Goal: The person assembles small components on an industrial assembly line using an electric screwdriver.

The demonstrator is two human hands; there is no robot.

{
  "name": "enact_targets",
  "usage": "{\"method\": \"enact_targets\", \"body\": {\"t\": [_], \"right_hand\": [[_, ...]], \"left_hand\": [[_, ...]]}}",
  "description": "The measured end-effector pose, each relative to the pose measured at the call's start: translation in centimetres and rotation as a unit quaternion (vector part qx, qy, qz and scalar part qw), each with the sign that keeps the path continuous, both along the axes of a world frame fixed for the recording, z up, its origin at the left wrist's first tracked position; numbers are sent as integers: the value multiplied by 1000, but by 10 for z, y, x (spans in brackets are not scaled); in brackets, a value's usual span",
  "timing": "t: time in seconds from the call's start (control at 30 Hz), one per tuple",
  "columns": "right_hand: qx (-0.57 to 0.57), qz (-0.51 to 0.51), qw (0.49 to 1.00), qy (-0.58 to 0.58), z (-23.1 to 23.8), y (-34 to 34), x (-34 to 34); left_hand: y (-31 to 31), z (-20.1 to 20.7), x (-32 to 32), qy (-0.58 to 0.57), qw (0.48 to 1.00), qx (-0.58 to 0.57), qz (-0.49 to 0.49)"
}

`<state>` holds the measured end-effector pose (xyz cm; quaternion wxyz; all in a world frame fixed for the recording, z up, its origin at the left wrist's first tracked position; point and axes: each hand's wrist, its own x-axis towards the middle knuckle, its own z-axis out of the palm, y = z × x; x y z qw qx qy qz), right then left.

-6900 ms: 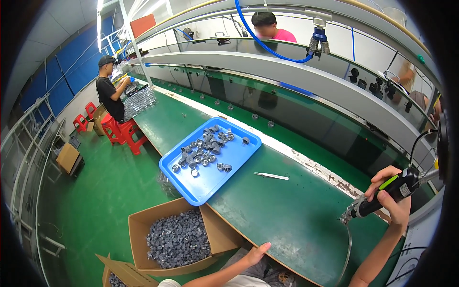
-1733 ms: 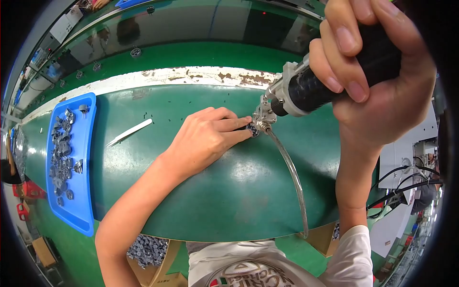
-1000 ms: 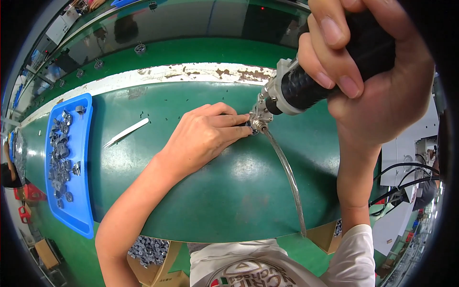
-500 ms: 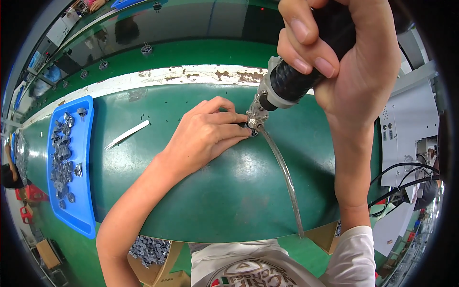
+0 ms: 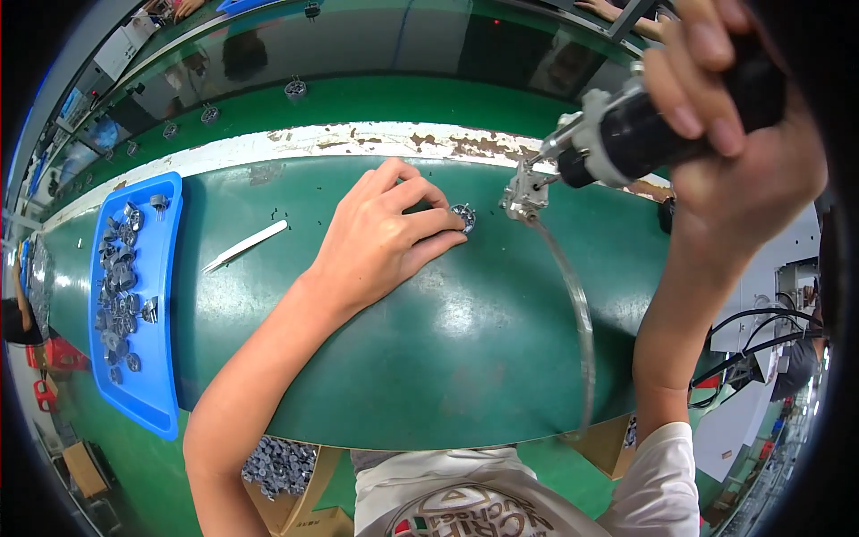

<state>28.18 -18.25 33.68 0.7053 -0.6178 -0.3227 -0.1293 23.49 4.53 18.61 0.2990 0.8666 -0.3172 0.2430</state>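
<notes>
My left hand (image 5: 389,222) rests on the green table, its fingertips pinched on a small round grey part (image 5: 463,217) with metal bits on top. In my right hand (image 5: 743,152) is a black powered screwdriver (image 5: 640,134), held tilted with its metal head (image 5: 525,192) to the lower left. That head hangs to the right of the round part, apart from it. A clear tube (image 5: 573,295) runs from the head down toward the table's near edge. White tweezers (image 5: 246,246) lie to the left of my left hand.
On the left stands a blue tray (image 5: 173,358) with many grey round parts. Tiny dark screws (image 5: 276,215) are scattered by the tweezers. Beyond the worn white ledge (image 5: 358,137), a green conveyor (image 5: 376,98) carries similar parts. Below the table, a carton (image 5: 313,488) holds more parts.
My right hand has drawn the screwdriver to the right, off the round part. My left hand keeps its pinch on the part, shifted slightly. The parts on the conveyor have moved right.
</notes>
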Motion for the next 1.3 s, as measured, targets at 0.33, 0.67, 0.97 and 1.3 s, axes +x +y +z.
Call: {"method": "enact_targets", "body": {"t": [0.33, 0.67, 0.97, 1.3], "right_hand": [[-11, -12, 1000, -2, -6, 32, -11], [-22, -24, 999, -6, -11, 46, -11], [-29, -38, 999, -13, -10, 49, -12], [-37, -51, 998, -22, -10, 54, -12]], "left_hand": [[5, 0, 0, -4, 1000, -7, 7], [6, -2, 0, -6, 1000, -12, 8], [6, -3, 0, -6, 1000, -14, 11], [6, -3, 0, -6, 1000, -14, 9]]}}
